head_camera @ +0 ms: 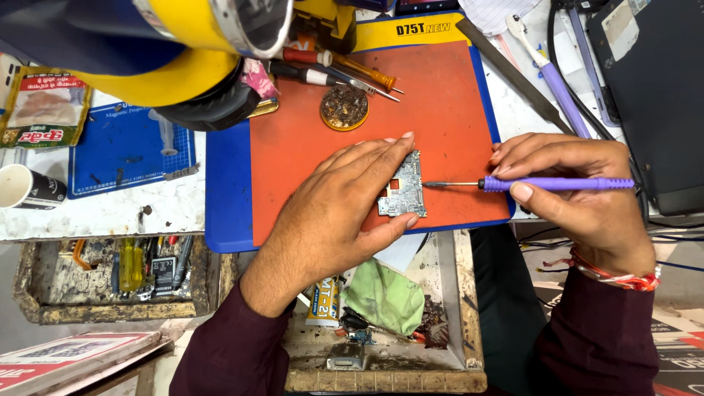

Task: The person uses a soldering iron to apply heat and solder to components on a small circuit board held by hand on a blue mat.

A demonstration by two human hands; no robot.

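The left hand (341,213) pinches a small circuit board (403,187) near the front edge of the orange mat (440,103); the right hand (579,194) grips a purple-handled tool (550,184), tip touching the board.

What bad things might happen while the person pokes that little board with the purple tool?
The left hand only pinches the small circuit board flat on the orange mat, so it might slide. The purple soldering iron in the right hand has its tip right at the board's edge, close to the left fingertips; a slip might burn them or damage tiny parts.
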